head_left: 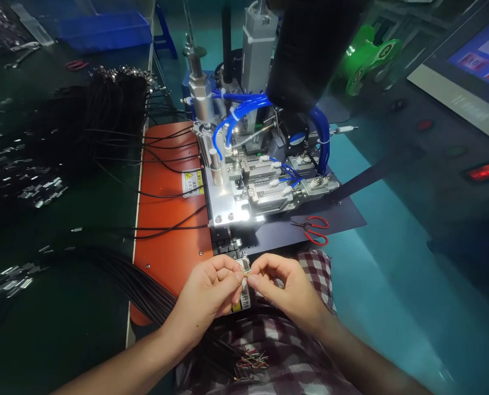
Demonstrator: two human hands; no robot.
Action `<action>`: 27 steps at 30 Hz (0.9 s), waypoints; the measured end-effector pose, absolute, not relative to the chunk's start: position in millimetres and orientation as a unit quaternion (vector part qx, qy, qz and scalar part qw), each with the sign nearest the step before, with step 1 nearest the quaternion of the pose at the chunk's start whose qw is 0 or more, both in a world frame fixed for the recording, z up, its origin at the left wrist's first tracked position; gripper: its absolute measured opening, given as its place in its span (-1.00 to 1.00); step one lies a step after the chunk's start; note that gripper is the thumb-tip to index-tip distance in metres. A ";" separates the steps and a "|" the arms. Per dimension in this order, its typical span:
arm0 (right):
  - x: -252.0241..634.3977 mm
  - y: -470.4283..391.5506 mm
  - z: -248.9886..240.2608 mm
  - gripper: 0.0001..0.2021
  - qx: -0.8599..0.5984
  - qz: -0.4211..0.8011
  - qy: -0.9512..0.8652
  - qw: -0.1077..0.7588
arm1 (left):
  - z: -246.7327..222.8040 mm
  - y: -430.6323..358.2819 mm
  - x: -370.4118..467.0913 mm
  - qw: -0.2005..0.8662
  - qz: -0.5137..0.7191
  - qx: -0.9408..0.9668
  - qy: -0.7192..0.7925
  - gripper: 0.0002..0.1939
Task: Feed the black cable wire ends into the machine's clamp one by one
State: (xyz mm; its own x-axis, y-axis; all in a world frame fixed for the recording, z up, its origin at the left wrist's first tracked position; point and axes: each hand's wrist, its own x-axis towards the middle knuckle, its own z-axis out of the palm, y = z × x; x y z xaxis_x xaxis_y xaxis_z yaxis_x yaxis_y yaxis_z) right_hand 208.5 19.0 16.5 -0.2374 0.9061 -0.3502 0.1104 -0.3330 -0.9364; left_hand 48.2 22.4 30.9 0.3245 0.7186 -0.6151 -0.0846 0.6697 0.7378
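Thin wire ends (246, 275), yellow showing | left hand (212, 286) pinches them, fingers curled | right hand (284, 281) pinching them too!

The left hand (211, 288) and right hand (285, 280) meet low in the middle, with a metal machine (265, 189) blocking the way just ahead. Over it arch blue hoses (244, 104), and a thick black cylinder (306, 49) fills the space higher up. On the left, thin black cables (170, 228) cross the orange plate (174, 258), and a thick cable bundle (141, 282) runs under the left forearm. Rightward, a hand could pass above the dark plate (343, 216), over red-handled scissors (306, 226), then across the teal floor (376, 269).
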 end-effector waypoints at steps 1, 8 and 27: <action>207.1 18.4 16.6 -0.88 -0.532 0.619 -0.482 0.319 | 31.0 22.5 48.3 0.753 0.264 0.307 0.518 -0.81; 206.9 17.1 16.5 -0.89 -0.518 0.548 -0.555 0.352 | 32.4 23.3 48.4 0.760 0.234 0.323 0.514 -0.78; 205.7 14.8 11.6 -0.90 -0.530 0.478 -0.594 0.372 | 31.2 23.0 47.4 0.770 0.248 0.316 0.495 -0.80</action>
State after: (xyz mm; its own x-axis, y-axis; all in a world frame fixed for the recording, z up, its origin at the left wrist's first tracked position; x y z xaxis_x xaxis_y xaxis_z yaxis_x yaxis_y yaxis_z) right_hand 205.7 14.8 11.6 -0.1630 0.9845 -0.0654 0.2735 -0.0186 -0.9617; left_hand 47.4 23.0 31.2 0.3868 0.6949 -0.6062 -0.0679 0.6771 0.7328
